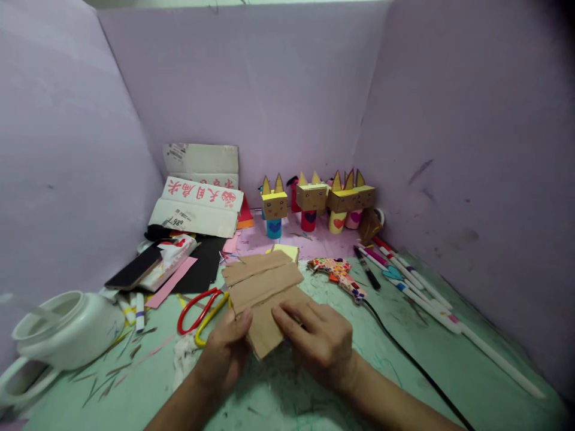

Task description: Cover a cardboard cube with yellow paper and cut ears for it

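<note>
with the left hand and right hand both pinching the creased cardboard, near centre and right of the red-and-yellow scissors, a light, even grip should keep its ridges uncrushed.

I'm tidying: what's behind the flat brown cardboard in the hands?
Beyond the cardboard, part of a pale yellow piece shows; at left, scissors with red and yellow handles. Blade tips and anything directly underneath are covered.
</note>
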A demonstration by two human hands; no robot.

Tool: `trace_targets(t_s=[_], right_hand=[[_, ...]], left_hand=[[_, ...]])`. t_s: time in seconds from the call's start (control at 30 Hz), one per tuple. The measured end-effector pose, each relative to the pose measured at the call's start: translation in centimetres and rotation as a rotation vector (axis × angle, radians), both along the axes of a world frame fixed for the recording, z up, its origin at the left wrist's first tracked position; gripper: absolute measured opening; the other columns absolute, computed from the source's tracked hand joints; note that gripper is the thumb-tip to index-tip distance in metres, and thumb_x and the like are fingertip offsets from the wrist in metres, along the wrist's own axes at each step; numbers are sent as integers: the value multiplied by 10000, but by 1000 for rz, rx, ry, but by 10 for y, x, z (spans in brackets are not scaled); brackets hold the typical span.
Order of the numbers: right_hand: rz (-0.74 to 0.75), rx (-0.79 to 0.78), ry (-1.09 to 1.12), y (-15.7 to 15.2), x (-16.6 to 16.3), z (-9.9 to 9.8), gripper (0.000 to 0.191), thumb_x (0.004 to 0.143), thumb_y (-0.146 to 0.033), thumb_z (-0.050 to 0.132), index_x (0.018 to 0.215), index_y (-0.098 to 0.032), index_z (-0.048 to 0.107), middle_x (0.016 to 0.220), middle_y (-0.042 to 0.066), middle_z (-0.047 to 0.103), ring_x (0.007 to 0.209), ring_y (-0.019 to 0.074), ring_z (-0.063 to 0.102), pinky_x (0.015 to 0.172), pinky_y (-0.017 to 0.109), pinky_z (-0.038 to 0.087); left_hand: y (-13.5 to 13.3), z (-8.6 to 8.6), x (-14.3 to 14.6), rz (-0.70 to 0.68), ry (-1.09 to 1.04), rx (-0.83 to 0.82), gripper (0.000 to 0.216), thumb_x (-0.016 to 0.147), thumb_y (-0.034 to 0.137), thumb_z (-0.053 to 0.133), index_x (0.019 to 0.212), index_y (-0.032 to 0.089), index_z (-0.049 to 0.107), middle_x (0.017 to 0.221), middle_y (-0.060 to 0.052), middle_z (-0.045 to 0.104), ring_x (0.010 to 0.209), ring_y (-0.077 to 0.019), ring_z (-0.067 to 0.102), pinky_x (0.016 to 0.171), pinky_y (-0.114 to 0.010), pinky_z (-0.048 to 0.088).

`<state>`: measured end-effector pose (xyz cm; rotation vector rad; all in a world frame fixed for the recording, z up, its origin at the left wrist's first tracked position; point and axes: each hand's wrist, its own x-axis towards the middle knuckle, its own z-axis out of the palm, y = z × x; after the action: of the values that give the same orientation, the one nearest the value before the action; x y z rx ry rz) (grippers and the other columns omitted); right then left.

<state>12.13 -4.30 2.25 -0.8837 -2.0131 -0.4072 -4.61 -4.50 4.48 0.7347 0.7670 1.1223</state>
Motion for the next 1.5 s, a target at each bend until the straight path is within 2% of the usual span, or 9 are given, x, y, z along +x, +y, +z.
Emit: trace_targets(t_s=[0.23, 0.4, 0.5, 0.7, 0.8, 0.93, 1.03, 1.17, 1.5], right_hand=[[275, -407, 381, 0, 9, -3, 344, 675, -164, 566, 1015, -207, 593, 884, 67, 550, 757, 198, 543, 628, 299, 452], [460, -722, 1016, 5, 22, 1, 326, 788, -372, 430, 978, -206, 637, 820, 47, 474, 670, 174, 430, 592, 296, 402], [533, -932, 1276, 10, 20, -1, 209, 771, -380, 512, 802, -213, 634, 717, 20, 476, 630, 160, 436, 568, 280, 403], [259, -1065, 1244, 13, 21, -6, 261, 648, -390, 751, 820, -201, 701, 717, 18, 631, 660, 159, 554, 597, 265, 464], [187, -1131, 1307, 12, 18, -7, 345, 553, -396, 807, 814, -183, 733, 661, 23, 664, 546, 141, 555, 498, 255, 471], [301, -1182, 1272, 9, 4, -3, 311, 576, -386, 788, 804, -179, 748, 659, 31, 681, 527, 137, 567, 457, 238, 475], [330, -1198, 1249, 7, -3, 1, 254, 561, -359, 792, 729, -176, 742, 646, 29, 690, 545, 144, 587, 496, 243, 484], [161, -1177, 1214, 8, -5, 3, 240, 483, -329, 815, 598, -147, 710, 538, 21, 661, 497, 126, 551, 517, 239, 439], [7, -1151, 1168, 10, -9, -2, 266, 538, -373, 745, 583, -128, 654, 527, 30, 619, 488, 131, 510, 491, 251, 387]], left_hand=[[13, -10, 12, 221, 0, -178, 413, 608, 288, 764, 958, 108, 638, 894, -107, 722, 985, -296, 624, 854, -384, 493], [16, -12, 10, 286, -20, -118, 425, 576, 261, 788, 945, 102, 651, 943, -103, 720, 1084, -293, 573, 946, -374, 447], [17, -13, 10, 278, -12, -82, 445, 569, 254, 796, 960, 106, 644, 916, -98, 725, 1084, -291, 573, 957, -380, 437], [20, -16, 13, 396, 3, -35, 374, 589, 260, 786, 905, 125, 639, 846, -63, 724, 1017, -256, 605, 898, -348, 466], [20, -17, 15, 475, 67, -59, 335, 557, 315, 806, 766, 128, 622, 747, -37, 708, 787, -194, 646, 647, -249, 513], [16, -18, 19, 417, 160, -81, 410, 547, 408, 795, 758, 108, 612, 630, -14, 663, 447, -90, 505, 323, -169, 322], [13, -17, 22, 320, 154, -61, 446, 559, 451, 773, 775, 90, 626, 640, -35, 659, 449, -104, 512, 315, -181, 372], [11, -17, 25, 191, 125, -53, 405, 602, 449, 747, 737, 83, 640, 649, -48, 651, 490, -127, 552, 354, -215, 462], [7, -16, 27, 96, 107, 33, 316, 616, 352, 754, 769, 89, 671, 672, -52, 640, 526, -127, 541, 405, -229, 487]])
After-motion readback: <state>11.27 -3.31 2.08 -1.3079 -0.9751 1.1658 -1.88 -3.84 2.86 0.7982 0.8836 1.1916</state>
